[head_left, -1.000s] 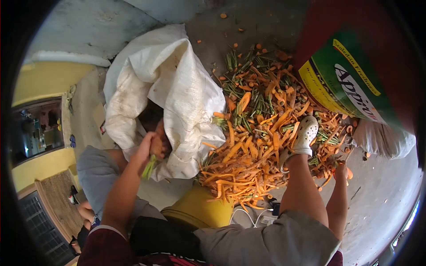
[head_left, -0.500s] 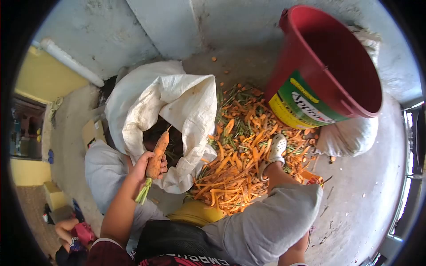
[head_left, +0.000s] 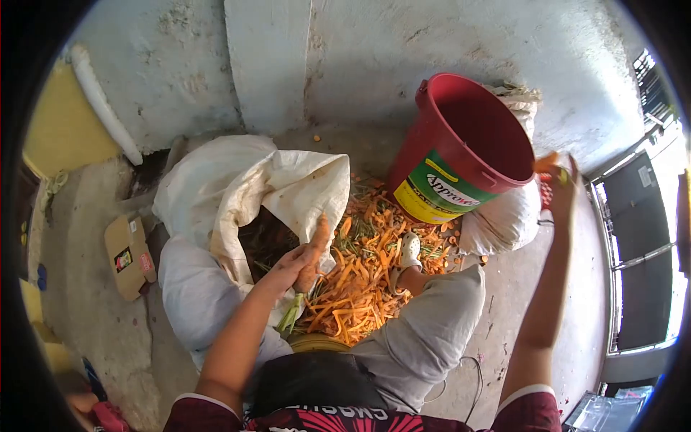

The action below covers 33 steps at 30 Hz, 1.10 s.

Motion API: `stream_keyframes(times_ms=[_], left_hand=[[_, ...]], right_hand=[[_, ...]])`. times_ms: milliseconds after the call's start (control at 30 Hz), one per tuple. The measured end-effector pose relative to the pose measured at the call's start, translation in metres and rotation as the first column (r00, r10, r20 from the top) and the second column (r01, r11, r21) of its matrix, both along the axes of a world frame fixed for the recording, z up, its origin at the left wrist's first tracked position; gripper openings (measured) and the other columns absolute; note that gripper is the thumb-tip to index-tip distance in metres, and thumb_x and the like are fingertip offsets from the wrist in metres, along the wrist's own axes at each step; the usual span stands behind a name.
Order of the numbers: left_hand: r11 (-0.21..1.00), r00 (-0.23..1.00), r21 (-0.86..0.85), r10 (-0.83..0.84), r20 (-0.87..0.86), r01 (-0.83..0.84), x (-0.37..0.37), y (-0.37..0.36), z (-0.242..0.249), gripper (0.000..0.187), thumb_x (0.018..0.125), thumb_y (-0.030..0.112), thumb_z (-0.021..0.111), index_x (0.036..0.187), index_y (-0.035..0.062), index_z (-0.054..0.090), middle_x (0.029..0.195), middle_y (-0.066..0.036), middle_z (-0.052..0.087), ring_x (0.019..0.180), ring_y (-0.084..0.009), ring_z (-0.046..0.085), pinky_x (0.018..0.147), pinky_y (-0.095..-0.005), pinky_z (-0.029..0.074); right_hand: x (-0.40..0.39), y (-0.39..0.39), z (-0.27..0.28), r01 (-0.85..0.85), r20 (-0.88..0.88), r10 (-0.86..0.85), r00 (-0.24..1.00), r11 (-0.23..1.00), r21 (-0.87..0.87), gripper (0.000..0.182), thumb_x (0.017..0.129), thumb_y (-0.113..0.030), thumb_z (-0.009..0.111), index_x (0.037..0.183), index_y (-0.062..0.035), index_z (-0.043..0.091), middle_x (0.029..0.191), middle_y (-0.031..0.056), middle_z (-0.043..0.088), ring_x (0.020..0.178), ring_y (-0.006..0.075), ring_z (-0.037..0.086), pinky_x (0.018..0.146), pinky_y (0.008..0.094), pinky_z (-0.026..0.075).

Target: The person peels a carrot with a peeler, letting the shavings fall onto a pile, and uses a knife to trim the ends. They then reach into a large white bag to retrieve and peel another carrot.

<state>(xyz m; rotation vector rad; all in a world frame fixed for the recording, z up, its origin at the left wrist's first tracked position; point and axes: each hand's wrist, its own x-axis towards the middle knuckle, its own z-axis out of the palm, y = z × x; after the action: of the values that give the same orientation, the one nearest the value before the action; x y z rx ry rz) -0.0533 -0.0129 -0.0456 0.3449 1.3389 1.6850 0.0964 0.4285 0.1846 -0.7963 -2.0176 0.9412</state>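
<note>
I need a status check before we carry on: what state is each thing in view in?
Carrot: held, green stalks attached
Left hand: closed around the carrot
Right hand: raised; grip blurred, unclear
Peelings: loose heap
White sack: mouth open
Red bucket: open-topped, bottom not visible
Clog: worn

Sack mouth [head_left: 308,180] open upward; red bucket [head_left: 416,155] blocks rightward.

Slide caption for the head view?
Left hand holds a carrot by open sack, right hand raised near red bucket.
</note>
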Motion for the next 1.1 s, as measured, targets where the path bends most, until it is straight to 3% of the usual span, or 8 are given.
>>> stream_keyframes(times_ms=[67,167,233,333,733,833,933,1100], left_hand=[[1.000,0.992,0.020,-0.014,-0.128,0.016,0.006,0.000,0.004,0.048,0.084,0.037,0.049,0.113,0.0002,0.044,0.083,-0.003,0.053,0.069,-0.0101,0.050,0.063,-0.0242,0.042],[0.997,0.984,0.030,-0.060,-0.166,0.066,0.013,-0.003,0.027,0.047,0.080,0.032,0.057,0.111,-0.0013,0.046,0.087,-0.005,0.055,0.070,-0.0143,0.053,0.066,-0.0278,0.043],[0.995,0.921,-0.075,-0.083,-0.380,0.059,0.012,-0.006,0.032,0.045,0.077,0.031,0.060,0.107,-0.0010,0.049,0.087,-0.007,0.057,0.069,-0.0153,0.054,0.065,-0.0277,0.043],[0.989,0.746,-0.145,-0.086,-0.661,-0.013,0.016,-0.011,0.040,0.041,0.073,0.031,0.064,0.099,-0.0001,0.055,0.081,-0.011,0.060,0.069,-0.0157,0.057,0.065,-0.0271,0.044],[0.952,0.596,-0.263,-0.303,-0.743,0.156,0.040,-0.017,0.050,0.045,0.068,0.033,0.067,0.096,-0.0005,0.056,0.076,-0.012,0.061,0.064,-0.0192,0.057,0.063,-0.0286,0.044],[0.986,0.595,-0.053,-0.139,-0.792,0.159,0.042,-0.016,0.039,0.045,0.069,0.031,0.068,0.097,-0.0022,0.055,0.071,-0.007,0.060,0.059,-0.0144,0.054,0.057,-0.0281,0.043],[0.972,0.888,0.032,-0.198,-0.415,0.232,0.050,-0.018,0.062,0.046,0.071,0.029,0.067,0.100,-0.0029,0.053,0.065,-0.003,0.054,0.056,-0.0105,0.048,0.053,-0.0265,0.040],[0.961,0.980,0.240,0.164,-0.109,-0.135,0.043,0.006,0.042,0.026,0.081,0.026,0.054,0.087,0.0019,0.048,0.076,-0.004,0.050,0.068,-0.0098,0.047,0.066,-0.0248,0.038]], right_hand=[[-0.023,-0.027,-0.012,-0.054,-0.015,0.054,0.998,0.999,-0.001,0.022,0.082,-0.016,0.049,0.100,-0.0061,0.055,0.073,0.0054,0.060,0.054,0.0100,0.055,0.042,0.0198,0.043],[-0.034,-0.148,-0.030,-0.341,0.397,0.316,0.862,0.940,-0.008,0.019,0.077,-0.015,0.045,0.083,-0.0049,0.061,0.071,0.0046,0.058,0.052,0.0095,0.051,0.037,0.0197,0.039],[-0.038,-0.196,-0.064,-0.348,0.620,0.496,0.608,0.869,-0.353,0.023,0.083,-0.020,0.041,0.083,-0.0066,0.060,0.070,0.0054,0.060,0.059,0.0115,0.055,0.040,0.0231,0.042],[-0.023,-0.229,-0.144,-0.525,0.477,0.683,0.552,0.730,-0.438,0.017,0.083,-0.019,0.046,0.086,-0.0049,0.056,0.067,0.0058,0.058,0.057,0.0141,0.054,0.053,0.0276,0.045],[0.013,-0.267,-0.157,-0.451,0.576,0.522,0.629,0.849,-0.276,0.032,0.082,-0.031,0.049,0.083,0.0011,0.051,0.068,0.0194,0.054,0.064,0.0317,0.052,0.062,0.0388,0.040],[0.016,-0.264,-0.174,-0.436,0.617,0.510,0.600,0.854,-0.282,0.032,0.082,-0.030,0.049,0.085,0.0009,0.052,0.068,0.0194,0.055,0.065,0.0322,0.053,0.063,0.0386,0.041],[0.025,-0.255,-0.219,-0.390,0.651,0.464,0.601,0.881,-0.267,0.031,0.082,-0.031,0.049,0.085,-0.0004,0.053,0.068,0.0178,0.056,0.061,0.0305,0.053,0.060,0.0375,0.042],[0.036,-0.268,-0.194,-0.216,0.532,0.550,0.644,0.798,-0.563,0.026,0.083,-0.029,0.048,0.086,-0.0047,0.057,0.072,0.0118,0.061,0.058,0.0220,0.056,0.054,0.0340,0.043]])
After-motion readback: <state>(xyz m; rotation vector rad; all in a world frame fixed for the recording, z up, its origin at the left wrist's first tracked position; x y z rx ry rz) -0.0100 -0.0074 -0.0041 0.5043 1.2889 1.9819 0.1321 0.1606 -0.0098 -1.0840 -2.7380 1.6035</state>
